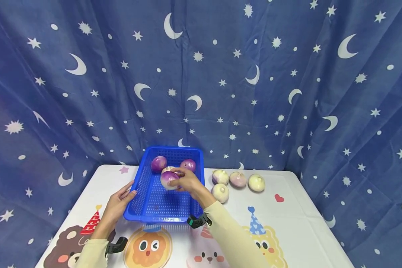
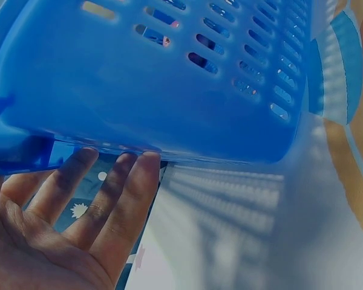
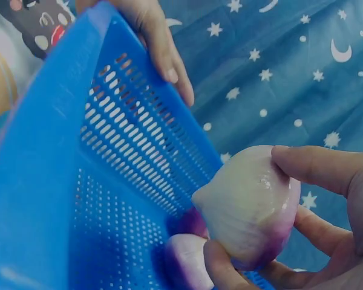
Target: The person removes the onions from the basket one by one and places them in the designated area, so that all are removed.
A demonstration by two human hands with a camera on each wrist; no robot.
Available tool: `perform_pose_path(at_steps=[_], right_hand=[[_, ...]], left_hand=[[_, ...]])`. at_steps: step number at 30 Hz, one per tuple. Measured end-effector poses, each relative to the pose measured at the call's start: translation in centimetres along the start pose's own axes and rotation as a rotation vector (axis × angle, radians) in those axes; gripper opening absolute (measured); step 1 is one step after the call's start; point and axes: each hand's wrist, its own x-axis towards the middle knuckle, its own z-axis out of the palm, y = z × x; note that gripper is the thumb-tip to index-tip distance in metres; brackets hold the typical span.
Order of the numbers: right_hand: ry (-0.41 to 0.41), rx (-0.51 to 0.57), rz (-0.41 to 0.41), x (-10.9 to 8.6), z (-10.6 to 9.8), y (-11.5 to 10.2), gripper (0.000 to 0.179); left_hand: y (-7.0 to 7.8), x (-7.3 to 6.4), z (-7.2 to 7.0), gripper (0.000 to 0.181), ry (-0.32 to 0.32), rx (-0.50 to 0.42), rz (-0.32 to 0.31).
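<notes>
My right hand (image 1: 187, 181) holds a purple-and-white onion (image 3: 251, 205) above the inside of a blue plastic basket (image 1: 147, 214). Thumb and fingertips are spread round the onion's sides, and its pale pointed tip faces away from the palm. My left hand (image 1: 117, 203) grips the basket's left rim, with fingers (image 2: 124, 211) against the outer wall under the edge. Inside the basket, toward the back, lie a purple onion (image 1: 159, 163) at left, another purple onion (image 1: 188, 164) at right and a pale onion (image 1: 168, 169) partly hidden behind the held one.
To the right of the basket, several pale onions (image 1: 238, 179) sit grouped on the white table cover (image 1: 301, 219), which has printed cartoon figures. A dark blue curtain (image 1: 221, 93) with moons and stars hangs right behind the table. Each wrist wears a black band (image 1: 198, 220).
</notes>
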Motion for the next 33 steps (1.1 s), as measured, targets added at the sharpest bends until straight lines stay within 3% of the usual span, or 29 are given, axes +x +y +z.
perform_pose_path(at_steps=[14, 23, 33], right_hand=[[-0.019, 0.080, -0.059, -3.0, -1.8, -0.1, 0.054], [-0.038, 0.206, -0.104, -3.8, -2.9, 0.2, 0.061], [0.002, 0.168, -0.129, -5.3, -4.2, 0.5, 0.059]], left_hand=[[-0.1, 0.1, 0.1, 0.060, 0.010, 0.006, -0.003], [0.0, 0.1, 0.0, 0.062, 0.007, 0.005, -0.005], [-0.1, 0.1, 0.1, 0.062, 0.006, -0.004, -0.011]])
